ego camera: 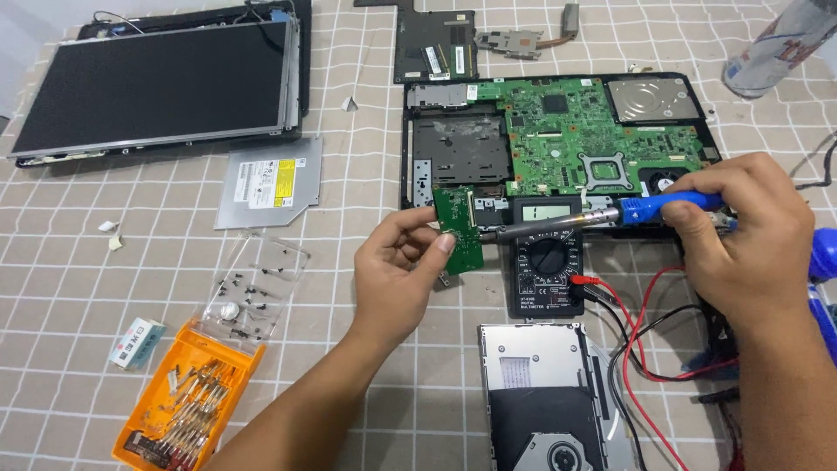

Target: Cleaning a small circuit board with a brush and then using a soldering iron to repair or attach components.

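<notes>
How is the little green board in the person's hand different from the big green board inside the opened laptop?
The small circuit board is a narrow strip, pinched upright in the left hand; the motherboard is far larger, irregular in outline, and lies flat in the laptop base. The soldering iron, held by the right hand, points its tip at the small board, not the motherboard. Both are green and carry components.
</notes>
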